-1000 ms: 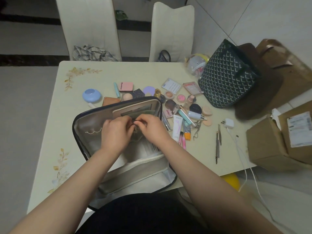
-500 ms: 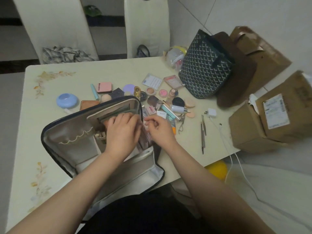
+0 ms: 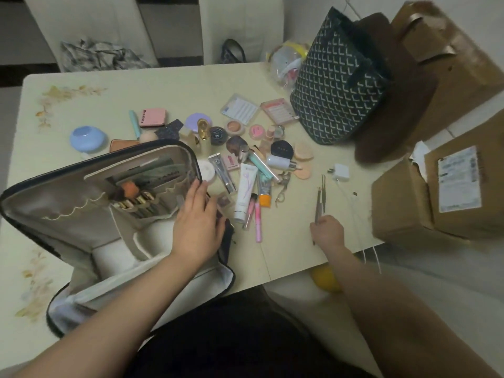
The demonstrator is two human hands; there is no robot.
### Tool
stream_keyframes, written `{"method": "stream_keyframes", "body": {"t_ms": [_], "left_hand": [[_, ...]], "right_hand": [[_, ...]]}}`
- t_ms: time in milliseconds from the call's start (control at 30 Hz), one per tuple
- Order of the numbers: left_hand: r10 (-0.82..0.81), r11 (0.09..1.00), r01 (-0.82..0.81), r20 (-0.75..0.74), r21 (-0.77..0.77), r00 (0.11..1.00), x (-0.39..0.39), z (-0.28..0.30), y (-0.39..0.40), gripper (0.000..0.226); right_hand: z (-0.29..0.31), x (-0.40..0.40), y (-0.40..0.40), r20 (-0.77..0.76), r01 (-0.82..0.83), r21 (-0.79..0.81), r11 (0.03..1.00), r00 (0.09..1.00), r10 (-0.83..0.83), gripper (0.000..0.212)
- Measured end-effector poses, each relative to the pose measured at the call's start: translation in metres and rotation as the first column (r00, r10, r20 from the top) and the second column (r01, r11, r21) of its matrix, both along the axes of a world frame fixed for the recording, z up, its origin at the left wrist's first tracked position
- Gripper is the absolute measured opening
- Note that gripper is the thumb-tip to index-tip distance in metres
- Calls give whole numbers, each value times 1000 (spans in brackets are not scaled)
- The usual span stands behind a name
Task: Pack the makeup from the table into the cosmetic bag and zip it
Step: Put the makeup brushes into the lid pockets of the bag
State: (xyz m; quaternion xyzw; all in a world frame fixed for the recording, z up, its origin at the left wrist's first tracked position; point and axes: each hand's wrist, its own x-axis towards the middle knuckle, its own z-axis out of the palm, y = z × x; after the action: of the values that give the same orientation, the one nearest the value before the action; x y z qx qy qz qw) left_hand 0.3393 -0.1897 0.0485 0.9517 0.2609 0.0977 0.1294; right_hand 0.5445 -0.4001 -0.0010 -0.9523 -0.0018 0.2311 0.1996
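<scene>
The dark cosmetic bag (image 3: 68,214) lies open at the table's near left, its beige lining showing. Several makeup brushes (image 3: 133,197) stand in its inner pocket. My left hand (image 3: 197,225) rests flat on the bag's right edge, fingers straight. Further right, my right hand (image 3: 326,231) grips the near ends of thin metal tweezers (image 3: 320,197) lying on the table. Between the hands lies a heap of makeup: a white tube (image 3: 245,192), a pink lip gloss (image 3: 257,216), an orange-capped tube (image 3: 264,192), compacts and sponges.
A blue round case (image 3: 87,139) and a pink palette (image 3: 152,117) lie behind the bag. A patterned dark tote (image 3: 335,88) stands at the far right. Cardboard boxes (image 3: 436,192) crowd the right edge. A white charger (image 3: 341,171) and cable lie near the tweezers.
My right hand left the bag and moved right to take hold of the tweezers. My left hand slid to the bag's right edge, uncovering the brushes.
</scene>
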Motion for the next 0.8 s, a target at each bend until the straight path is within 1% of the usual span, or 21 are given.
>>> {"method": "stream_keyframes", "body": {"t_ms": [133,233,267,367,433,533,600,667,733,800], "left_hand": [[38,999,-38,-12,8,999,4,0,-4,38],[54,998,-54,-17,11,998,4,0,-7,32],[61,998,-60,-19,10,998,4,0,-8,31],[80,997,-80,-9,-5,997,4,0,-9,28],[81,997,-81,-6,-18,997,4,-1,-10,28],[72,996,-72,-3,-50,997,3,1,-9,33],[66,995,-64,17,-71,998,0,3,-8,42],[74,994,-71,31,-83,997,-6,3,-6,53],[105,991,-103,25,-86,994,-17,4,-6,65],[127,989,-127,2,-79,992,-30,6,-8,71]], "right_hand": [[-8,8,2,18,29,11,1000,999,-29,27],[-15,12,8,16,4,-2,1000,1000,-4,17],[-16,14,11,2,2,1,1000,1000,-2,17],[-13,19,22,-90,42,33,999,995,-39,23],[-4,20,31,-151,82,82,993,986,-69,27],[24,14,56,-168,46,247,968,986,-4,25],[51,3,81,-168,34,427,904,985,42,17],[79,-14,107,-176,20,626,779,978,115,7],[106,-37,132,-172,-38,774,632,948,268,9],[124,-63,154,-103,-157,843,514,891,443,17]]}}
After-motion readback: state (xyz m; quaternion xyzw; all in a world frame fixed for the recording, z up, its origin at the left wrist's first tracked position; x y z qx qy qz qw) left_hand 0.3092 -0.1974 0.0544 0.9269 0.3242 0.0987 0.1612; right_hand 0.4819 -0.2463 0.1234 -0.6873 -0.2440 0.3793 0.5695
